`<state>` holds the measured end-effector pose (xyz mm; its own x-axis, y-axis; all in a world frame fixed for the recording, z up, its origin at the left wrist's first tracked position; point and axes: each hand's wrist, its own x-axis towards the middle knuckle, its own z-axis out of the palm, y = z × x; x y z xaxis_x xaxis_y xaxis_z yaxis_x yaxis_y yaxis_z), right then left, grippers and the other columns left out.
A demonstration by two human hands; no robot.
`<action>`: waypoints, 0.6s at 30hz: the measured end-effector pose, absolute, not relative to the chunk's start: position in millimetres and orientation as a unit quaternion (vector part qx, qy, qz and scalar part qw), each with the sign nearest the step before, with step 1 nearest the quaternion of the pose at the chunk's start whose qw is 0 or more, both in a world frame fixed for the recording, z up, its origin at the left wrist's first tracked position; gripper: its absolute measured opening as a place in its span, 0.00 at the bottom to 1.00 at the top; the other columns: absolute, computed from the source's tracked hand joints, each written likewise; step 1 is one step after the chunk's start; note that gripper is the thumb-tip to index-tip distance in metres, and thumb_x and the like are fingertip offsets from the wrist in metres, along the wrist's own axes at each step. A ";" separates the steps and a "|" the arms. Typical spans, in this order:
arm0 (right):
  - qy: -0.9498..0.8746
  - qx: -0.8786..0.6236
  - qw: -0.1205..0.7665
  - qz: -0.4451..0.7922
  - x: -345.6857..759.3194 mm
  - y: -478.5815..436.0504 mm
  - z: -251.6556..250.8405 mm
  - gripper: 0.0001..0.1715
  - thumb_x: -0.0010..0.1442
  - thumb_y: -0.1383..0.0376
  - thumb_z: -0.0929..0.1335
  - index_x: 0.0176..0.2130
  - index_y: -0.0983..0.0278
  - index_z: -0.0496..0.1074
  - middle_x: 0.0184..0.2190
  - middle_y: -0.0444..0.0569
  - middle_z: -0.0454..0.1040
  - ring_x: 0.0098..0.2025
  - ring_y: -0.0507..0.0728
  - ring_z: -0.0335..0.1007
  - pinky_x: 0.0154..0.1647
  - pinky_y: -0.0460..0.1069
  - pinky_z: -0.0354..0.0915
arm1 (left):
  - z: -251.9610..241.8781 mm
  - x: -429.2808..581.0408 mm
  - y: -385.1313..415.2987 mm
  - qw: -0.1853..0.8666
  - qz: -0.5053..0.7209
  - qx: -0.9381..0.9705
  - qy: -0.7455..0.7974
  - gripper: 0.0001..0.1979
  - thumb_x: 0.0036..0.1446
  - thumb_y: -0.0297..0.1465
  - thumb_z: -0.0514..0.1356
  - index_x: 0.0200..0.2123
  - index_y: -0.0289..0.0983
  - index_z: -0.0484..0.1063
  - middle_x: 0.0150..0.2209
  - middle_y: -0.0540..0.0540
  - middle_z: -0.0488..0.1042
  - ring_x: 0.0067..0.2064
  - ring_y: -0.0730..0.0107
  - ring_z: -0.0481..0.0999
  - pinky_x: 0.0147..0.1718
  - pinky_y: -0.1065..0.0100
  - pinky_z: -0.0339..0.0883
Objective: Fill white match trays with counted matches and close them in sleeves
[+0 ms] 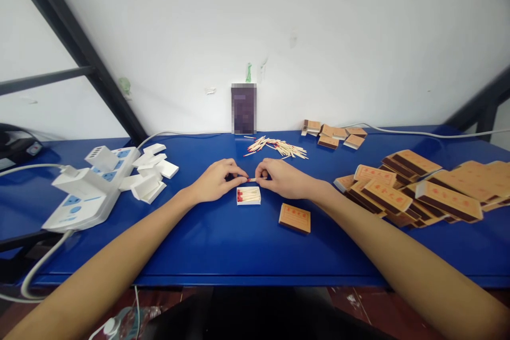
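Observation:
A small white tray (pixel 249 203) holding red-tipped matches lies on the blue table, just below my hands. Between my fingertips, above the tray, are matches (pixel 252 179) with red heads pointing left. My left hand (pixel 218 179) pinches at their red ends, and my right hand (pixel 281 176) pinches the pale ends. Behind the hands lies a loose pile of matches (pixel 292 149). A closed orange matchbox (pixel 295 218) lies to the right of the tray, nearer the front edge.
Many orange matchboxes (pixel 386 196) are heaped at the right. Several small matchbox sleeves (pixel 329 141) lie near the wall. White trays (pixel 147 183) and a power strip (pixel 85 196) with cables are at the left. A pixelated dark object (pixel 244 109) stands against the wall.

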<state>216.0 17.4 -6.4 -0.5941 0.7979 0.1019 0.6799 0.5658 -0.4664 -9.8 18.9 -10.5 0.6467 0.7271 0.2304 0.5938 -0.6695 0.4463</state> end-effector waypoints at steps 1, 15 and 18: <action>-0.875 -0.425 0.146 0.180 215.2 16.5 -6.4 0.05 0.61 0.67 0.65 0.35 0.64 0.71 0.35 0.49 0.72 0.34 0.53 0.65 0.36 0.48 0.59 | -10.5 -9.6 19.2 0.178 0.204 0.888 0.372 0.14 0.65 0.39 0.56 0.42 0.41 0.80 0.34 0.47 0.72 0.36 0.69 0.71 0.36 0.67 0.63; -0.902 -0.377 0.159 0.137 216.9 10.3 -1.5 0.05 0.64 0.67 0.62 0.34 0.63 0.64 0.35 0.48 0.69 0.33 0.54 0.62 0.36 0.49 0.56 | -6.5 -12.7 20.4 0.222 0.246 0.856 0.397 0.21 0.69 0.42 0.48 0.42 0.37 0.78 0.37 0.48 0.76 0.37 0.69 0.73 0.39 0.67 0.65; -0.903 -0.358 0.171 0.163 212.3 3.6 2.2 0.05 0.64 0.67 0.62 0.34 0.62 0.64 0.34 0.47 0.69 0.33 0.54 0.61 0.36 0.49 0.54 | -0.5 -16.0 20.5 0.253 0.224 0.862 0.379 0.20 0.68 0.40 0.49 0.42 0.37 0.77 0.39 0.47 0.77 0.39 0.68 0.74 0.42 0.67 0.65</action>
